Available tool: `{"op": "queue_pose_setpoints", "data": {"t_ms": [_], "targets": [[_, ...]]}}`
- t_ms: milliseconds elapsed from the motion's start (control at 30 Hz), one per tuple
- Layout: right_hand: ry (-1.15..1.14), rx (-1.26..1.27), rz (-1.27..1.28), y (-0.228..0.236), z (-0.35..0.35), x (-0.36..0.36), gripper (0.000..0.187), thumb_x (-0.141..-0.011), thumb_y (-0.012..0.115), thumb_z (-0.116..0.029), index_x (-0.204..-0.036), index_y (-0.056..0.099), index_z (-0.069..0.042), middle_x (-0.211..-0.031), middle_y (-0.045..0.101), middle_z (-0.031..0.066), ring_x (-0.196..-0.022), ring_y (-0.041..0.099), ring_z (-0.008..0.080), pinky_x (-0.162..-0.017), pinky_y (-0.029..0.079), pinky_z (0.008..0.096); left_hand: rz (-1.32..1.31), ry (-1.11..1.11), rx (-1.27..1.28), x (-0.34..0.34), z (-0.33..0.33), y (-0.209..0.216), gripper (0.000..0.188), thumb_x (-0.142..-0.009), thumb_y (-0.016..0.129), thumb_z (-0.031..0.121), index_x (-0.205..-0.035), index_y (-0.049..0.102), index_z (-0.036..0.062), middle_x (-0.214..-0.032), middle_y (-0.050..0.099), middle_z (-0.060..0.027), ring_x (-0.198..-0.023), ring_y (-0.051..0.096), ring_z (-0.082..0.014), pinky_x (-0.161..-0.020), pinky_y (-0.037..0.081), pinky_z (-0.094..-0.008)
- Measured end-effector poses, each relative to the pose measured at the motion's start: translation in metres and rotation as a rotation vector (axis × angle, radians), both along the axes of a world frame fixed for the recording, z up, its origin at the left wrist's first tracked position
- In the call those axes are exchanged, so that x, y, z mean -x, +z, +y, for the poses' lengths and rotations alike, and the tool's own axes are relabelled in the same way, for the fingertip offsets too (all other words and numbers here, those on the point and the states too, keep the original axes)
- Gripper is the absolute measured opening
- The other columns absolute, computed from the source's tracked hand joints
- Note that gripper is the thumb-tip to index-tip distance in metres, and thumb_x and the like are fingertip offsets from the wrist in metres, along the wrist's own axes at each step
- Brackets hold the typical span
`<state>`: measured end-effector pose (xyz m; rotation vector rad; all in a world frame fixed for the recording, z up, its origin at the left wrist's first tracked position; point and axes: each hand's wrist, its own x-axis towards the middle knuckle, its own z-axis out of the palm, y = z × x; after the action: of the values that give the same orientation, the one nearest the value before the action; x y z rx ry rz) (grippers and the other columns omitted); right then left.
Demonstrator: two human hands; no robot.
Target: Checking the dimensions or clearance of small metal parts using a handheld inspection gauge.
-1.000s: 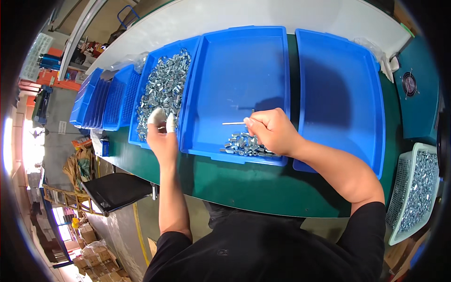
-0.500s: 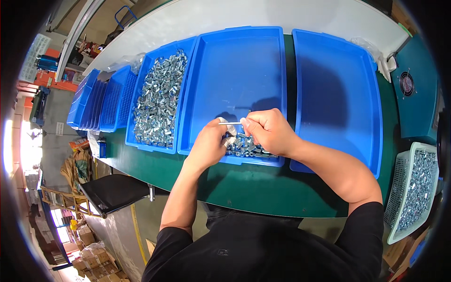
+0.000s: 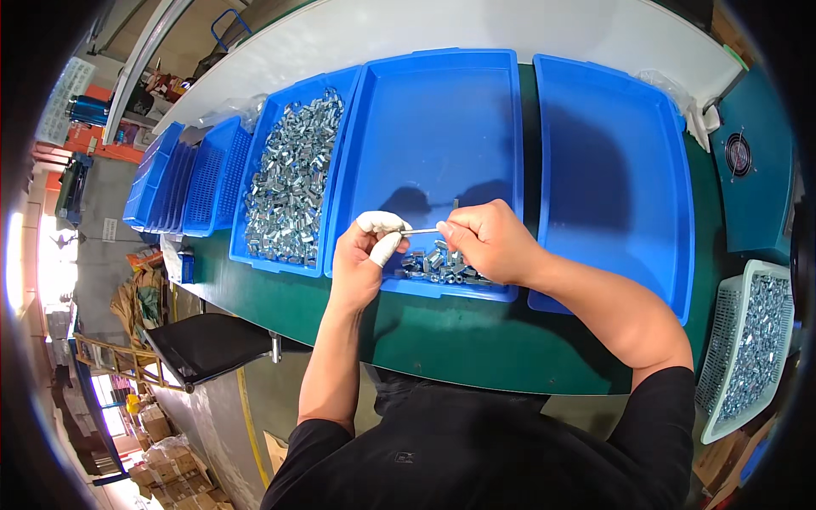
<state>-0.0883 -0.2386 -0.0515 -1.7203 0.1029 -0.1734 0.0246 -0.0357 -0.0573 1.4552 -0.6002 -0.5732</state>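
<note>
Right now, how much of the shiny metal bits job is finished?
Only a little looks done: a small pile of metal pieces lies at the near edge of the middle blue tray. In hand: the right hand and left hand meet on a thin metal rod above that pile. Left: the left tray is heaped with pieces, and the right tray holds none.

blue trays (image 3: 612, 153), silvery metal parts (image 3: 293, 183), green table (image 3: 476, 340), white finger cots (image 3: 382, 234), white mesh basket (image 3: 722, 374), black sleeves (image 3: 654, 425)
</note>
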Motion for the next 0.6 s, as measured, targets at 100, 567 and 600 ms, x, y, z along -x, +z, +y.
{"op": "queue_pose_setpoints", "data": {"t_ms": [100,567,600], "targets": [[0.042,0.205,-0.090,-0.004,0.000,0.000,0.032,-0.098,0.059,-0.015,-0.071,0.061,0.001,-0.054,0.054,0.0099,-0.049,0.052,0.0168,-0.050,0.039,0.0337,-0.041,-0.014,-0.007,0.004,0.001,0.000,0.016,-0.095,0.062,-0.003,-0.110,0.063,0.0010,-0.099,0.070,-0.0093,-0.084,0.066,-0.0141,-0.080,0.055,-0.0275],[0.226,-0.158,0.261,0.013,0.000,0.004,0.036,-0.099,0.057,-0.018,-0.067,0.059,-0.002,-0.051,0.053,0.0043,-0.047,0.050,0.0103,-0.048,0.037,0.0297,-0.086,-0.030,0.104,0.037,-0.014,-0.001,0.012,-0.091,0.063,-0.006,-0.098,0.056,0.0020,-0.085,0.067,-0.0094,-0.068,0.064,-0.0126,-0.058,0.052,-0.0242],[0.227,-0.157,0.262,0.012,0.000,0.004,0.036,-0.099,0.057,-0.018,-0.067,0.059,-0.002,-0.051,0.053,0.0043,-0.047,0.050,0.0103,-0.048,0.037,0.0297,-0.107,0.011,0.069,0.040,-0.016,-0.001,0.012,-0.091,0.064,-0.005,-0.098,0.057,0.0022,-0.086,0.067,-0.0094,-0.070,0.065,-0.0127,-0.058,0.052,-0.0243]]}}
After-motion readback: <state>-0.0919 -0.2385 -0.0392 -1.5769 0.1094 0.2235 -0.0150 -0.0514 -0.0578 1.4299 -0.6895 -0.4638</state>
